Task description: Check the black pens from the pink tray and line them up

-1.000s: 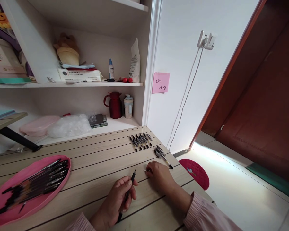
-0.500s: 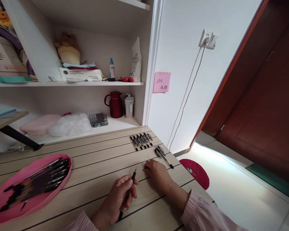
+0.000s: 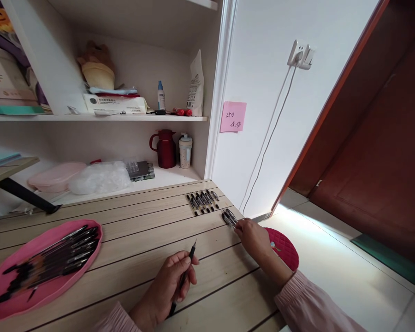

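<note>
A slim black pen (image 3: 183,279) with its pointed tip bare stands tilted in my left hand (image 3: 166,286), fingers wrapped round it. My right hand (image 3: 254,237) is at the table's right edge with its fingers drawn together. Its fingertips are at the lower end of a small group of pens (image 3: 229,217) and cover part of it; what they pinch is hidden. Farther back, several black-and-clear pen parts (image 3: 203,202) lie side by side in a row.
On the left, a pink tray (image 3: 90,269) holds many dark pens. Shelves behind the table carry a dark red jug (image 3: 166,148), a cup (image 3: 185,151) and a plastic bag (image 3: 100,179). A red quilted stool seat (image 3: 287,249) stands beyond the right edge.
My right hand has moved right and away from me, from the table's middle to the small group of pens. My left hand keeps the pen in the same place.
</note>
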The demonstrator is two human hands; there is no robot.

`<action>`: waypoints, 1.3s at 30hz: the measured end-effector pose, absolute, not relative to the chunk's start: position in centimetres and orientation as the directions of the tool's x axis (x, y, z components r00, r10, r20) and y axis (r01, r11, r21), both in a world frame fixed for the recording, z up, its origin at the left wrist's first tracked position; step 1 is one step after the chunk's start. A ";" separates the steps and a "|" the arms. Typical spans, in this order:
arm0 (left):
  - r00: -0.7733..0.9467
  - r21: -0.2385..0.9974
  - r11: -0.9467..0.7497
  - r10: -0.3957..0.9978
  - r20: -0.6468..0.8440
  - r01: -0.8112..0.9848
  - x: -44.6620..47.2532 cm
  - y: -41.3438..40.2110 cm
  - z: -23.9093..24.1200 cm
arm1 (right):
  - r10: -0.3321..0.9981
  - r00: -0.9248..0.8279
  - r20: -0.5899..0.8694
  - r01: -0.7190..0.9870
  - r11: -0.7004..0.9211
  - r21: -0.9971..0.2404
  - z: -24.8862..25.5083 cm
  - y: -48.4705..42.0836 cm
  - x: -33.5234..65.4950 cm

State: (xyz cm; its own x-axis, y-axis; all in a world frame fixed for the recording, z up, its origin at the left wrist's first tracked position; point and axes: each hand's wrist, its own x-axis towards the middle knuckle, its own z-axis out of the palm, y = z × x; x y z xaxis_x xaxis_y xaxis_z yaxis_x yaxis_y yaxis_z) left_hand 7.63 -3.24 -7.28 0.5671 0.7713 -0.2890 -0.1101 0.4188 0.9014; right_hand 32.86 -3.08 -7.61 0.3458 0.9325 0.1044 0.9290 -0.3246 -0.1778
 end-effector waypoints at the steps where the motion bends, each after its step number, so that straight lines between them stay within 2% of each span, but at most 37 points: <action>1: 0.565 0.902 0.418 0.772 -0.290 -0.108 7.6 -3.2 -7.3 | 0.934 0.344 0.098 0.931 -0.326 -0.165 -7.7 -3.0 33.0; 7: 0.561 0.904 0.413 0.776 -0.289 -0.107 7.7 -3.2 -7.4 | 0.939 0.338 0.065 0.939 -0.332 -0.091 -8.4 -2.1 32.7; 14: 0.560 0.903 0.417 0.775 -0.293 -0.105 7.7 -3.2 -7.4 | 0.942 0.331 0.061 0.943 -0.327 -0.062 -8.5 -1.6 32.5; 19: 0.559 0.904 0.416 0.775 -0.295 -0.100 7.7 -3.2 -7.5 | 0.939 0.334 0.084 0.941 -0.327 -0.090 -8.4 -2.0 32.8; 25: 0.551 0.901 0.422 0.777 -0.305 -0.097 7.7 -3.2 -7.2 | 0.891 0.434 0.132 0.899 -0.419 -0.127 -7.7 -3.6 34.7; 33: 0.558 0.908 0.411 0.775 -0.298 -0.085 7.8 -3.1 -7.4 | 0.895 0.445 0.036 0.885 -0.433 -0.173 -8.4 -4.0 34.8; 39: 0.565 0.905 0.415 0.771 -0.294 -0.096 7.7 -3.0 -7.6 | 0.899 0.436 0.050 0.891 -0.423 -0.164 -8.7 -3.9 34.6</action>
